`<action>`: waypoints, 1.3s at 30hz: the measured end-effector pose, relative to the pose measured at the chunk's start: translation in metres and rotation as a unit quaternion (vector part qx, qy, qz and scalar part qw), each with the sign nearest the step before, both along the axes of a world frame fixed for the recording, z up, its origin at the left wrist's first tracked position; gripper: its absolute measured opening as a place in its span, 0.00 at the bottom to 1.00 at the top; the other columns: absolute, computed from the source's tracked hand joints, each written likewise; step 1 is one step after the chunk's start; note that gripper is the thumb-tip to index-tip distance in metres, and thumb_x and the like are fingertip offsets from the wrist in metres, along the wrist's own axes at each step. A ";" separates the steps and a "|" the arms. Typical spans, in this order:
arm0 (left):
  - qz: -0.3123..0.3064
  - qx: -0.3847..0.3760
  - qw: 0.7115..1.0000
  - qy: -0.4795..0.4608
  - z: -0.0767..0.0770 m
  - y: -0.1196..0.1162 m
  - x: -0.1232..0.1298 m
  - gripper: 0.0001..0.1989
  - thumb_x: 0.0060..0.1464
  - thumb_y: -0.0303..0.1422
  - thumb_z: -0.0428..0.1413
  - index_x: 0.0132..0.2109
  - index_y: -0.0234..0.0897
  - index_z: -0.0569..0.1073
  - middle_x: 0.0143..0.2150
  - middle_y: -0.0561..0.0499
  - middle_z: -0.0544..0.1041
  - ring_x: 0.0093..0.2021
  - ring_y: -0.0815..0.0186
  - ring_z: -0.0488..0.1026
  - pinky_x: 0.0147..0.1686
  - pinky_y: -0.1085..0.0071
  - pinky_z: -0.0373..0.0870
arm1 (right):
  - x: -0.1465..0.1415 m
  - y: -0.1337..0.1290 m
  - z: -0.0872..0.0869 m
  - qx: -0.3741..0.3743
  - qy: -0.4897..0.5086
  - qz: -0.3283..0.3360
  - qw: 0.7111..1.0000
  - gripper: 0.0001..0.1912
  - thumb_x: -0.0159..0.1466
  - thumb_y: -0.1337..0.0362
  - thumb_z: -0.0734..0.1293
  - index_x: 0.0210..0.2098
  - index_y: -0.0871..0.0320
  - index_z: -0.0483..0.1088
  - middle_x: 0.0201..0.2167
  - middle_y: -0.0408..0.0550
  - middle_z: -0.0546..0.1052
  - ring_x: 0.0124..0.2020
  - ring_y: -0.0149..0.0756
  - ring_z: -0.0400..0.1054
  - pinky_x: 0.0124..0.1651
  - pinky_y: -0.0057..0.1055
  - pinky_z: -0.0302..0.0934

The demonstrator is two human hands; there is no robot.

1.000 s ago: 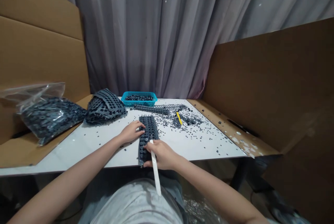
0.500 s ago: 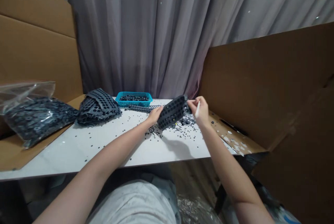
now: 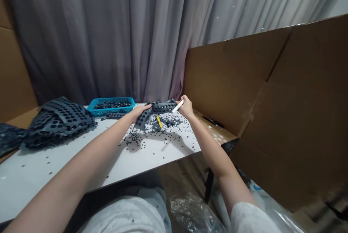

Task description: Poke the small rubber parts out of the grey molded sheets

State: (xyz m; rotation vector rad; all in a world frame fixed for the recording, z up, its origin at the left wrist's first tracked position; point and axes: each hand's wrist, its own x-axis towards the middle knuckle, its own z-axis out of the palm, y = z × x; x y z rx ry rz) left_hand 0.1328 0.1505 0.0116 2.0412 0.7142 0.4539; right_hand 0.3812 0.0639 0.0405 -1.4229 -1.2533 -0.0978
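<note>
Both hands have moved since the earlier frame: the dark grey studded strip has dropped from its raised, tilted position and now arches low over the far part of the counter, between the two hands. The left hand lies over the strip's left part with its fingers together; I cannot tell whether it grips or only presses. The right hand is curled shut around one white stick, close beside the strip's right end.

Just below the strip lies one yellow stick, among many small dark pieces too numerous to count, scattered across the counter. Further left stands one blue basket, filled with more dark pieces, and beside it sits one heap of folded studded sheets. One clear bag of dark parts shows at the left edge of the view. A cardboard wall stands to the right, and a grey curtain hangs behind.
</note>
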 end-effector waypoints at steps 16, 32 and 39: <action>0.093 0.313 0.944 -0.047 0.037 0.017 -0.101 0.07 0.48 0.36 0.59 0.33 0.38 0.78 0.35 0.51 0.70 0.34 0.65 0.67 0.35 0.72 0.61 | -0.099 -0.046 -0.012 0.181 -0.017 0.108 0.978 0.18 0.61 0.60 0.63 0.23 0.54 0.49 0.20 0.39 0.66 0.25 0.31 0.63 0.30 0.27 0.57; 0.230 0.190 0.942 0.153 -0.052 -0.070 -0.221 0.18 0.48 0.45 0.55 0.37 0.34 0.75 0.37 0.43 0.76 0.37 0.55 0.71 0.35 0.67 0.64 | -0.198 -0.073 -0.059 -0.054 -0.134 0.514 0.846 0.23 0.69 0.47 0.46 0.52 0.55 0.56 0.34 0.48 0.76 0.31 0.35 0.66 0.35 0.34 0.61; 0.246 0.026 0.961 0.125 -0.062 -0.044 -0.190 0.17 0.35 0.38 0.66 0.17 0.37 0.66 0.12 0.58 0.61 0.19 0.68 0.61 0.21 0.72 0.52 | -0.198 -0.023 -0.074 -0.137 -0.082 0.470 0.868 0.18 0.67 0.49 0.56 0.30 0.56 0.61 0.25 0.44 0.71 0.28 0.34 0.65 0.34 0.33 0.60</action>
